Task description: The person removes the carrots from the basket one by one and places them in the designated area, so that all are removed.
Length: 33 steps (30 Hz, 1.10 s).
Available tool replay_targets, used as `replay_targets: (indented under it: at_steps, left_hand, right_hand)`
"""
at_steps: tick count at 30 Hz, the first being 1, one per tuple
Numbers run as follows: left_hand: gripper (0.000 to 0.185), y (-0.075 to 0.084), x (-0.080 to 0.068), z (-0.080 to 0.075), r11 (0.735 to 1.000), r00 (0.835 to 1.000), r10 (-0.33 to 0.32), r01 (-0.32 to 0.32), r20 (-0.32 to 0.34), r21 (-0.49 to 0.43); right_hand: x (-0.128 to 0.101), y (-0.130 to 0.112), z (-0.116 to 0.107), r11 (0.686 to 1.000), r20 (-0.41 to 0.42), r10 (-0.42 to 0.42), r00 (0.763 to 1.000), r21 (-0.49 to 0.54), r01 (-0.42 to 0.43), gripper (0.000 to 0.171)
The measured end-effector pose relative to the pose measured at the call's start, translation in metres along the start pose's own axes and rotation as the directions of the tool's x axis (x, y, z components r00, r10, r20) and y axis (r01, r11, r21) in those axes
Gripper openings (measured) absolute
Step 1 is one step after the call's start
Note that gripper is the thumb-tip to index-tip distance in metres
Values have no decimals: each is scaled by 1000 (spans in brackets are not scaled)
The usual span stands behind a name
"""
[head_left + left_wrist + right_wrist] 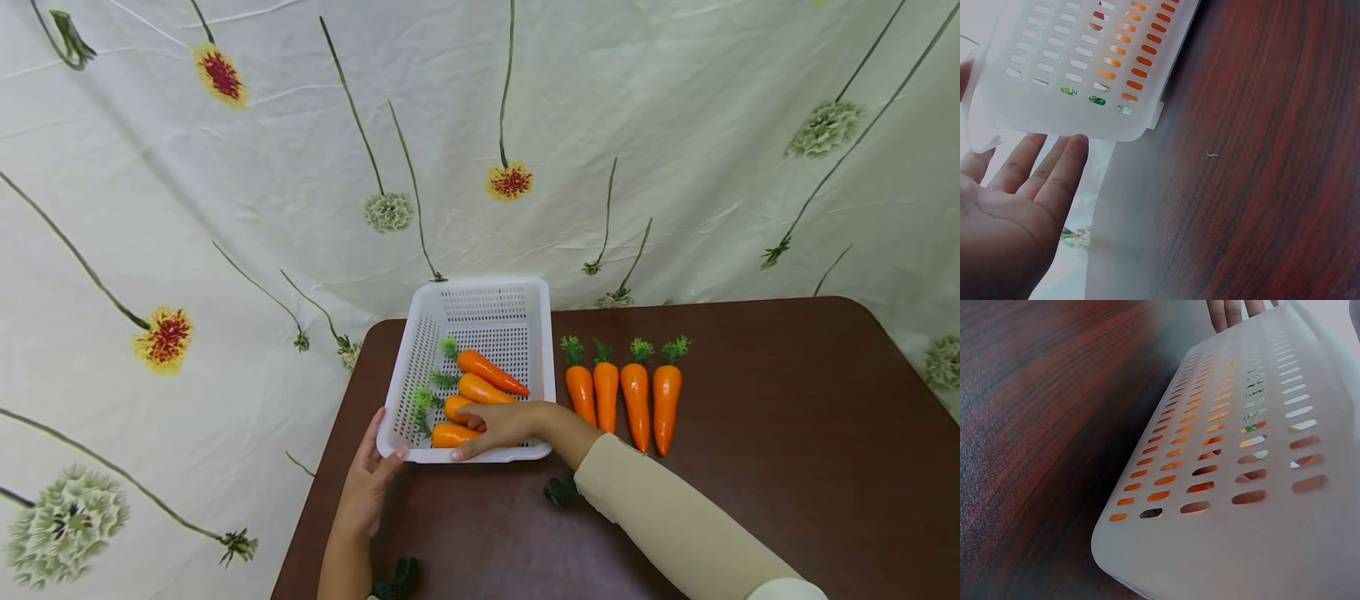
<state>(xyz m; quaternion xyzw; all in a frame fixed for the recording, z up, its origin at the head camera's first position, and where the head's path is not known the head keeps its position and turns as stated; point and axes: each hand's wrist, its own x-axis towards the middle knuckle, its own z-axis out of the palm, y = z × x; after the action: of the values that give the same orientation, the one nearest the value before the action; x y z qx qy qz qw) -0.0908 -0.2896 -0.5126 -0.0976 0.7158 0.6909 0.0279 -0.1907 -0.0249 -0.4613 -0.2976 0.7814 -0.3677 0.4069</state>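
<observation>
Your right hand (501,425) setting fourth carrot (454,434) in basket (538,367), fingers loosely on it. Left hand (369,481) flat, steadying corner. Next: let go, reach row near surface's middle.

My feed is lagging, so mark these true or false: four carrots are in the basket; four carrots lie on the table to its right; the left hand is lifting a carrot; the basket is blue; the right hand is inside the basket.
1. Four carrots are in the basket: true.
2. Four carrots lie in a row on the table, right of the basket: true.
3. The left hand is lifting a carrot: false; its fingers rest against the basket's near left corner.
4. The basket is blue: false; it is white.
5. The right hand is inside the basket: true, on the nearest carrot.
</observation>
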Motion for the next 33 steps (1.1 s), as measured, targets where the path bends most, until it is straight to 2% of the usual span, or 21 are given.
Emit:
replay_targets:
  at_steps: [8,18,33]
  left_hand:
    - [79,0,0,1,1000,1000,26,-26,5,4]
    - [79,0,-1,1,1000,1000,2,-2,3,13]
    - [79,1,-1,1,1000,1000,-9,9,3,17]
  right_hand:
    - [6,2,4,999,-20,27,999,-29,-27,95]
    - [8,2,5,998,-33,32,999,-48,-33,95]
    - [11,3,5,999,-55,24,998,-20,-25,81]
